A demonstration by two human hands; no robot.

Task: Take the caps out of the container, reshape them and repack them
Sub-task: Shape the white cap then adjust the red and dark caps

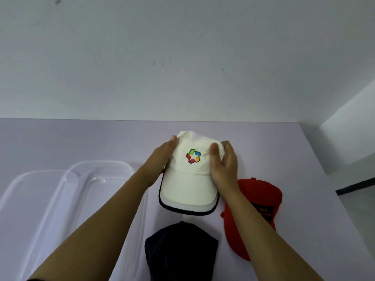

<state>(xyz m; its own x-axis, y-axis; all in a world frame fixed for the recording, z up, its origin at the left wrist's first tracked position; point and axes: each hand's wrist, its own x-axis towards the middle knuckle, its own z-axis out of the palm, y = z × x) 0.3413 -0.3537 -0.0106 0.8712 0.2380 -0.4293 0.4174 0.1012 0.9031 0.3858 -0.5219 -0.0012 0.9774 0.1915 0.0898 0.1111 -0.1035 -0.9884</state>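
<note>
A white cap [189, 185] with a colourful star logo and a dark-edged brim is held above the table, brim towards me. My left hand [162, 157] holds the crown's left side, thumb on top. My right hand [224, 165] grips the crown's right side, thumb pressed on the front panel. A red cap [261, 197] lies on the table at the right, partly under my right forearm. A dark navy cap [182, 252] lies near the front edge. The clear plastic container [50, 199] stands at the left with nothing visible inside.
The clear container lid [97, 169] lies overlapping the container's right side. The lilac table [81, 142] meets a white wall at the back. At the right, the table edge drops off beside a white ledge [349, 138].
</note>
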